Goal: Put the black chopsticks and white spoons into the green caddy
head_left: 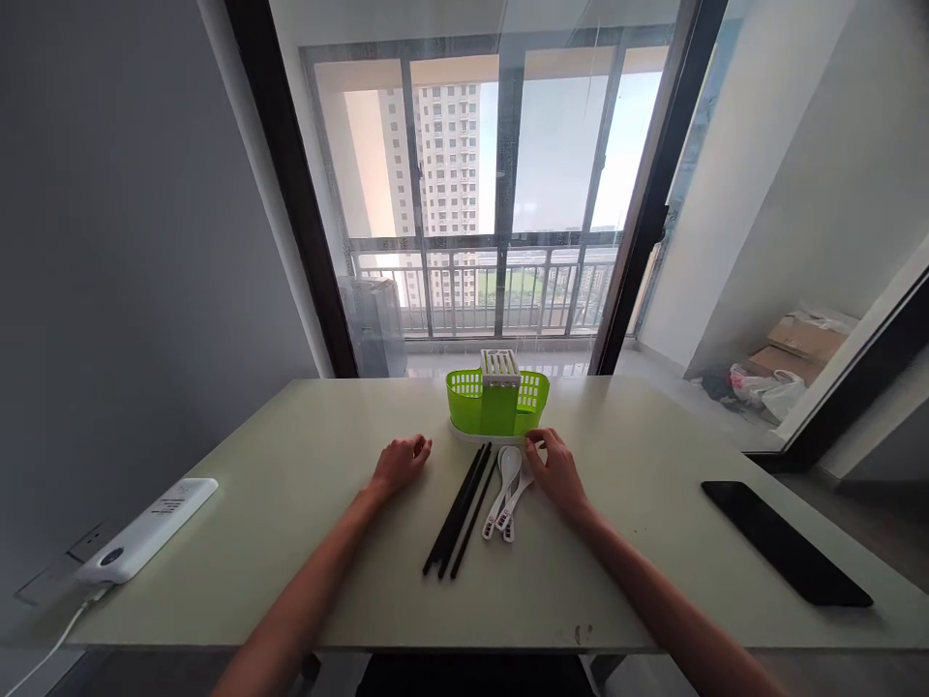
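A green cutlery caddy (471,402) with a white slotted insert (500,367) stands on a white base at the far middle of the pale table (305,542). In front of it lie black chopsticks (461,513) and white spoons (506,489). My left hand (399,465) rests on the table left of the chopsticks, fingers curled, nothing seen in it. My right hand (557,469) sits right of the spoons, fingertips pinched on a spoon's bowl near the caddy's base.
A white power bank (149,530) with a cable lies near the left edge. A black phone (786,542) lies at the right. Behind the table is a glass balcony door; boxes and bags sit on the floor at right.
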`<state>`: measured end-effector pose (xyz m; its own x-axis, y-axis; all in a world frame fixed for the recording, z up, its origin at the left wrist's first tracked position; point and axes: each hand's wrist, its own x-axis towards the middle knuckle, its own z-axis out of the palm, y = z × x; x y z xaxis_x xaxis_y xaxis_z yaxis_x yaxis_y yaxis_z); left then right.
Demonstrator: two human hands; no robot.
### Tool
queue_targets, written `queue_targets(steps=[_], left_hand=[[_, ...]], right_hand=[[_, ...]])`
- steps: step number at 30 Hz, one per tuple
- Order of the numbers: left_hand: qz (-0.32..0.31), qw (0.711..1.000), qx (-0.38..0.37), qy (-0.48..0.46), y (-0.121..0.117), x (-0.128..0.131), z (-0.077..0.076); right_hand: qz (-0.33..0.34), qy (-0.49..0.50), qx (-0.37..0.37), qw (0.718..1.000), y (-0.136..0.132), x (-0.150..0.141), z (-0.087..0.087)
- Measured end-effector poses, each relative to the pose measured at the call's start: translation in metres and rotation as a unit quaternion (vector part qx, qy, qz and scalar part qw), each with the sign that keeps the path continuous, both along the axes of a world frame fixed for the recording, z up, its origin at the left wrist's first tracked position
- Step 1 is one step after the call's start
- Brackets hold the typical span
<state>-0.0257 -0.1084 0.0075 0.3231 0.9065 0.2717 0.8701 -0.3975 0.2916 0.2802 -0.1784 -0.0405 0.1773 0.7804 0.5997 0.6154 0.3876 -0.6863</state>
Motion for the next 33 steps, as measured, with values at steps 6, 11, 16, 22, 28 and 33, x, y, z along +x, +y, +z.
queue_targets(steps=[6,11,16,22,28,33], left_hand=[[-0.013,1.0,-0.019,0.006,0.003,-0.019,-0.008],[-0.018,1.0,-0.015,0.009,0.001,-0.023,-0.01],[-0.031,0.999,-0.01,0.006,-0.003,-0.023,-0.012],[-0.042,0.999,-0.01,0.003,-0.006,-0.024,-0.013],[-0.049,0.999,-0.014,0.01,-0.01,-0.024,-0.012],[-0.05,0.999,-0.012,0.013,-0.011,-0.024,-0.014]], right_hand=[[0.127,-0.106,0.012,0.986,-0.014,-0.01,0.031],[0.27,-0.323,0.015,0.907,-0.021,-0.03,0.067],[0.318,-0.433,0.01,0.843,-0.023,-0.052,0.081],[0.311,-0.509,0.026,0.802,-0.022,-0.067,0.081],[0.3,-0.539,0.046,0.786,-0.021,-0.071,0.079],[0.302,-0.55,0.061,0.776,-0.022,-0.071,0.078]])
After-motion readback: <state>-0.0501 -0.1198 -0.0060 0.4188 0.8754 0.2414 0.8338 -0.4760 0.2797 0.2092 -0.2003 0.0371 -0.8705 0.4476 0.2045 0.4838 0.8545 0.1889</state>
